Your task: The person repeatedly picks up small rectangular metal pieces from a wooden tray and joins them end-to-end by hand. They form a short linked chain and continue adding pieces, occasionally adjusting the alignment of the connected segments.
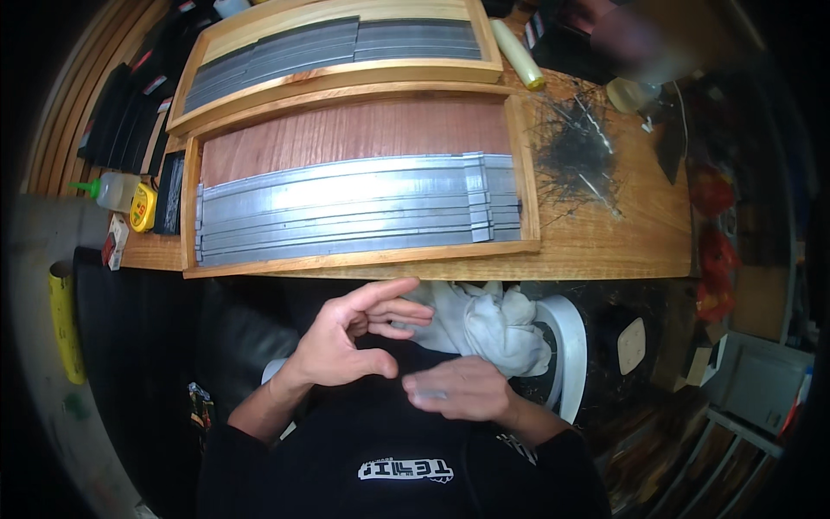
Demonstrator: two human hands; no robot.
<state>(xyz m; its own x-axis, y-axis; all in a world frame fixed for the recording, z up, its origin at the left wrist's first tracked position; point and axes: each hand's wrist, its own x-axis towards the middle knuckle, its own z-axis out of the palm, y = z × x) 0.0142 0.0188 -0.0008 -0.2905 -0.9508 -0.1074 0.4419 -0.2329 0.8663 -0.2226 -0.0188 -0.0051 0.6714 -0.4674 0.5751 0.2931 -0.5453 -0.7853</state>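
Note:
My left hand (350, 333) hovers in front of my chest with its fingers apart and curled, holding nothing. My right hand (458, 389) lies flat just below and to the right of it, fingers together, also holding nothing that I can see. Both hands are below the table's near edge. Right behind them a crumpled white cloth (484, 324) lies on a white round rim (571, 346). On the wooden table (622, 233) a wooden tray (527, 173) holds several long grey metal strips (354, 212) laid side by side.
A second wooden tray (337, 73) with darker strips stands further back. A tangle of thin black wires (575, 156) lies right of the trays. A glue bottle (108, 189), a yellow tape measure (143, 208) and black strips (130, 112) sit at the left. A yellow tube (519, 54) lies behind.

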